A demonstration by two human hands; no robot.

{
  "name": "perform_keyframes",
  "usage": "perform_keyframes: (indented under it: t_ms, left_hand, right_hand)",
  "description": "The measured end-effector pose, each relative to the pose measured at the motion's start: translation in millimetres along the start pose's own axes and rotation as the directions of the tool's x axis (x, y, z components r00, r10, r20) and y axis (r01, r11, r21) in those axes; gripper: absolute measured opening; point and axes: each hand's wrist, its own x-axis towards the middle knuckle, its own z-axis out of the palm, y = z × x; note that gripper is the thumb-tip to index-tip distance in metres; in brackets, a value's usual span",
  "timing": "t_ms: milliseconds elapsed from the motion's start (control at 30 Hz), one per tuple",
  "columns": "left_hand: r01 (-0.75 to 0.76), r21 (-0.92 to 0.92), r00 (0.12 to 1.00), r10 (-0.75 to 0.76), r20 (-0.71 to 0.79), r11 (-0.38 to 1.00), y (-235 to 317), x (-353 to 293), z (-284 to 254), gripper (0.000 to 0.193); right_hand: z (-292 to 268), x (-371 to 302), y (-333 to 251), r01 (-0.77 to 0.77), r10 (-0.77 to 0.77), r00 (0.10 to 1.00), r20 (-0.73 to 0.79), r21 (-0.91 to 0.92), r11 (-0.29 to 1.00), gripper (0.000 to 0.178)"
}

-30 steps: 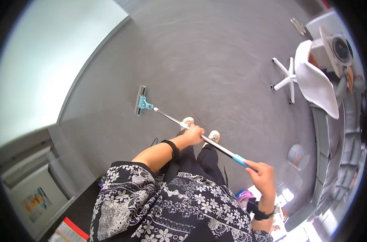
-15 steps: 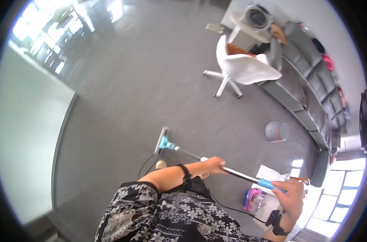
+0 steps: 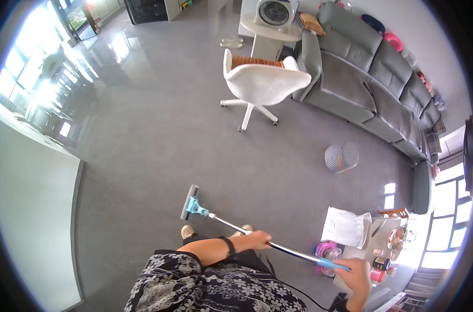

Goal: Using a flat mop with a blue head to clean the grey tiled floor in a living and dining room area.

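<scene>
A sponge mop with a light-blue head (image 3: 194,204) and a long pale shaft (image 3: 293,252) slants across in front of me. Its flat grey sponge end rests on the grey floor, a little ahead of my shoes. My left hand (image 3: 259,240) is wrapped round the middle of the shaft. Farther right, my right hand (image 3: 355,273) grips the upper end by the blue handle sleeve (image 3: 327,263). A black band circles my left forearm.
A woven wastebasket (image 3: 341,157) stands on the floor at right, past it a grey sofa (image 3: 346,86). Ahead is a white swivel chair (image 3: 262,83) by a small table with a fan (image 3: 274,13). A cluttered table (image 3: 385,236) is near my right hand; a white partition (image 3: 36,208) stands left.
My view has swung, so the chair, sofa and wastebasket sit farther left. The mop head appears lower and farther left, closer to my feet. Both hands keep their hold on the mop.
</scene>
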Motion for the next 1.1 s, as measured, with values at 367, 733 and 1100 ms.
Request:
perform_keyframes:
  t_ms: [367,733,1100]
  left_hand:
    - [-0.072,-0.108,0.921,0.108,0.374,0.992,88.6,103.1,112.7,0.027]
    - [0.467,0.483,0.825,-0.561,0.062,0.741,-84.6,-7.2,35.5,0.02]
    - [0.532,-0.067,0.784,-0.521,-0.337,0.844,-125.1,-4.8,-8.2,0.005]
  right_hand:
    - [0.1,-150.5,206.9,-0.604,0.61,0.791,0.046,0.211,0.768,0.026]
    - [224.3,-19.6,129.0,-0.545,0.385,0.805,0.451,0.306,0.781,0.019]
    - [201.0,87.0,64.1,-0.273,0.098,0.916,0.388,0.427,0.862,0.024]
